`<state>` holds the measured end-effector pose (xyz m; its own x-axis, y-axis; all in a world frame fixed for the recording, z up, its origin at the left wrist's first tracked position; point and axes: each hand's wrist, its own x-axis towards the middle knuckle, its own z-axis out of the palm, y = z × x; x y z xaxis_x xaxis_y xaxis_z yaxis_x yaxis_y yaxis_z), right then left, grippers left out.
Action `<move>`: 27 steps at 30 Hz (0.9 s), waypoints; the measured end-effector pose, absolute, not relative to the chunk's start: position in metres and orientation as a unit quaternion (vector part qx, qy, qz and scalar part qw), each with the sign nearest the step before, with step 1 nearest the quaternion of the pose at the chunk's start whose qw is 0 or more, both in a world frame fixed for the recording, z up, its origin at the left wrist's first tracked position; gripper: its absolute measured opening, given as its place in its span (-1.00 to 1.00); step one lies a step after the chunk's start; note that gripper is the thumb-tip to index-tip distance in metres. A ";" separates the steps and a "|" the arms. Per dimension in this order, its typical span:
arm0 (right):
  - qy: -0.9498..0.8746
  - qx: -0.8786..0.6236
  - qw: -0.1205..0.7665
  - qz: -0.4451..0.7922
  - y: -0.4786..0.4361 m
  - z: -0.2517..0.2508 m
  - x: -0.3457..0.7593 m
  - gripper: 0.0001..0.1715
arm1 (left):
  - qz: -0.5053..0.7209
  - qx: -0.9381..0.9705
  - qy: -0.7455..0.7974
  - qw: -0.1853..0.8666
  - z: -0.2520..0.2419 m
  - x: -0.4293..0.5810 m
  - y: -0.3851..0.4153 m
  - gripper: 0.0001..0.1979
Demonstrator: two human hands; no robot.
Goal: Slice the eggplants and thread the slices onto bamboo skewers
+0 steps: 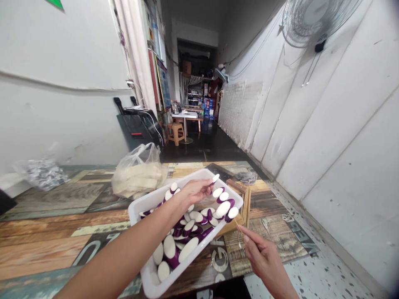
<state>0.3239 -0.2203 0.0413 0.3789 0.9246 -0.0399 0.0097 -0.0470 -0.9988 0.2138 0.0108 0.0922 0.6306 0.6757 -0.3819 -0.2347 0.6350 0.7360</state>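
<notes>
My left hand reaches over the far part of a white plastic tub, its fingers closed on a small eggplant piece with purple skin and a pale cut face. At the tub's right side, my right hand pinches a thin wooden skewer. Several slanted eggplant slices line up from the skewer's upper end, over the tub's right rim. More cut eggplant pieces lie loose in the tub, partly hidden by my left forearm.
Left of the tub, a clear plastic bag holds pale pieces. Bare wooden skewers lie in a bundle by the tub's right corner. A grey plastic bag sits beyond. The patterned table stands near a white wall with a fan.
</notes>
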 end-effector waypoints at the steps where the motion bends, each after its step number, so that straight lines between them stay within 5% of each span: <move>1: -0.390 -0.602 0.571 0.398 -0.220 0.041 0.324 -0.40 | 0.270 0.333 0.332 0.840 0.092 0.214 0.011 -0.88; 27: -0.384 -0.602 0.562 0.418 -0.220 0.041 0.326 -0.36 | 0.253 0.373 0.323 0.832 0.091 0.213 0.009 -0.94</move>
